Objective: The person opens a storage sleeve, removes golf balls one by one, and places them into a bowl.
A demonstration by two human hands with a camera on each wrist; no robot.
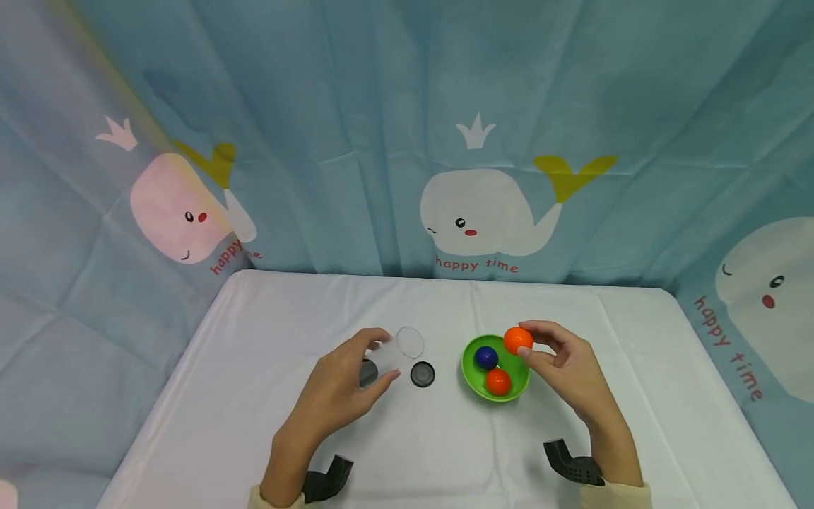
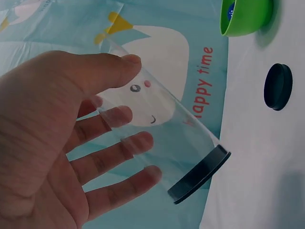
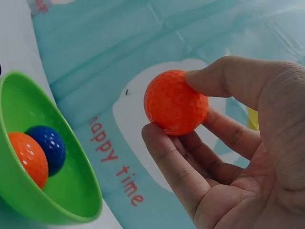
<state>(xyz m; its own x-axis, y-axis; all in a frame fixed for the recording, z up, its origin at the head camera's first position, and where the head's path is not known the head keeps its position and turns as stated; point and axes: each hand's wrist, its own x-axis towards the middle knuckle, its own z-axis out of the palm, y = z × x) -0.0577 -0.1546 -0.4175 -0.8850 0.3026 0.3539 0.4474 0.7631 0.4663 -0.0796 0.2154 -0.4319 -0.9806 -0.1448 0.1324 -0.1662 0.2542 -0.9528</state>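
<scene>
My left hand grips a clear plastic tube, thumb on one side and fingers on the other. A black cap closes its bottom end, and its open end tilts toward the right in the head view. With thumb and fingertips my right hand pinches an orange golf ball above the right rim of a green bowl. Inside that bowl lie a blue golf ball and another orange golf ball, side by side.
A loose round black lid lies on the white tablecloth between the tube and the bowl. Behind the table hangs a blue curtain printed with whales.
</scene>
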